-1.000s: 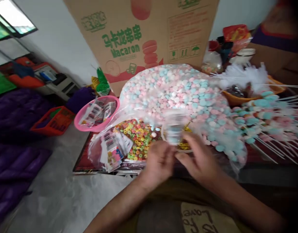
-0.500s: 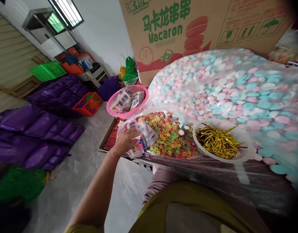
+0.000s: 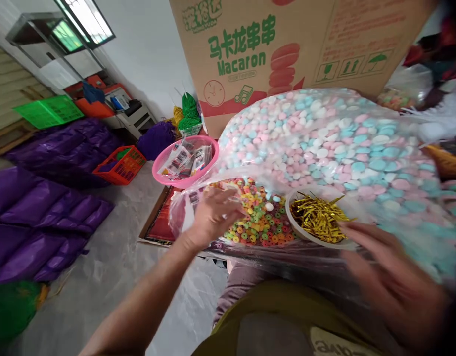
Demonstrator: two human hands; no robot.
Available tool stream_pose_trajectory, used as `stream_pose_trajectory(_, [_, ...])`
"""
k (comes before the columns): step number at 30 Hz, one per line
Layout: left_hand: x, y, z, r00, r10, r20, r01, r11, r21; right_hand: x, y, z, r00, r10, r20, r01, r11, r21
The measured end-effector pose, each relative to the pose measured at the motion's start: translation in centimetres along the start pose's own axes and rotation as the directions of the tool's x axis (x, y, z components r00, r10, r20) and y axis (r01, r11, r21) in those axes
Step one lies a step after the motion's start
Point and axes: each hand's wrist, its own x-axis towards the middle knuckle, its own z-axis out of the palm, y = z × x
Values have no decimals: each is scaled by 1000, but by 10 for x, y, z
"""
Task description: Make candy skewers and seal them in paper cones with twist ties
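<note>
My left hand (image 3: 215, 212) is over the left part of the loose ring-shaped pieces (image 3: 257, 212), its fingers curled around small clear plastic packets mostly hidden by the hand. A pale printed packet or paper (image 3: 190, 212) shows left of the wrist. My right hand (image 3: 391, 277) is blurred by motion, with thumb and fingers apart at the right rim of a white plastic bowl (image 3: 290, 217). Gold tinsel strips (image 3: 320, 217) fill that bowl, and I see nothing held in the right hand. A big clear bag of pink, blue and white discs (image 3: 317, 138) lies behind.
A pink basket (image 3: 157, 168) of packets stands at the back left. Behind the bag rises a large cardboard box (image 3: 246, 49). Purple bundles (image 3: 38, 217), a red crate (image 3: 126, 170) and a green crate (image 3: 50, 111) are to the left.
My right hand has come into view at the bowl. My left hand has shifted right over the rings, and the packet stack under it no longer shows plainly. The view has turned slightly right.
</note>
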Motion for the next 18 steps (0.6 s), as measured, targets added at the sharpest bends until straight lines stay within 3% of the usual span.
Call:
stream_pose_trajectory(2, [6,53,15,988,131,-85,-126,990,59,19,-13,16,973,56,222,-92,984,155])
stream_pose_trajectory(3, [8,74,24,984,143,-103,-136,988,77,26,-17,22,949,72,306,-143,965,220])
stream_pose_trajectory(5, [10,100,36,990,100,-101,-94,994,60,33,-16,26,949,76,305,-156,956,247])
stream_pose_trajectory(7, [15,106,42,999,52,0,-52,998,26,32,-8,19,968,49,244,-101,973,205])
stream_pose_trajectory(9, [24,101,42,986,80,144,-80,997,-2,24,1,6,973,-40,227,6,989,148])
stream_pose_trajectory(13, [49,102,43,894,280,348,-202,948,-245,14,10,-22,924,-274,269,263,962,74])
stream_pose_trajectory(15, [56,113,48,863,261,433,-76,914,-399,14,13,-33,934,-270,234,264,963,55])
stream_pose_trajectory(18, [61,131,58,842,170,512,145,842,-519,15,21,-41,966,-145,216,114,982,150])
